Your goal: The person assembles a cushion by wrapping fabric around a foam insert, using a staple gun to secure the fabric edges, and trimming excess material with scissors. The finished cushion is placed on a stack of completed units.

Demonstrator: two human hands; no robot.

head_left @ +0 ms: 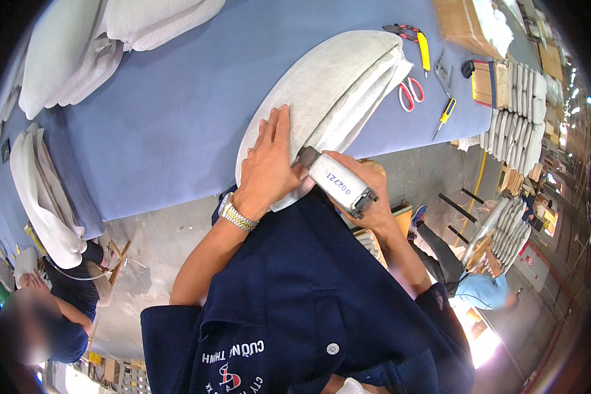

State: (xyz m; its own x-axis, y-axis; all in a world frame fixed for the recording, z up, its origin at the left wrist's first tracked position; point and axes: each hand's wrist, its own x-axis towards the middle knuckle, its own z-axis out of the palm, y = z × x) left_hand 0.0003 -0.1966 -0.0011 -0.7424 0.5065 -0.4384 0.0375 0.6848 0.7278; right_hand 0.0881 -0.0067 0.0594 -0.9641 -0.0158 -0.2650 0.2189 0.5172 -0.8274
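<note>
A curved, light grey fabric-covered seat cushion or backrest pad (312,82) lies at the near edge of the blue table, its open, layered side turned to the right. My left hand (269,161) rests flat on its near end, fingers stretched out and the thumb toward the tool. In my right hand (373,180) is a white and black staple gun (338,178), gripped with the nose pointing at the cushion's near edge, beside my left thumb. Whether the nose touches the fabric I cannot tell. Part of my right hand's fingers is hidden behind the gun.
Red-handled scissors (411,95), a yellow cutter (423,54), a yellow-handled screwdriver (447,111) and grey pliers (444,73) lie right of the cushion. A cardboard box (463,26) stands beyond. More grey pads (59,59) lie at left. Two people work nearby.
</note>
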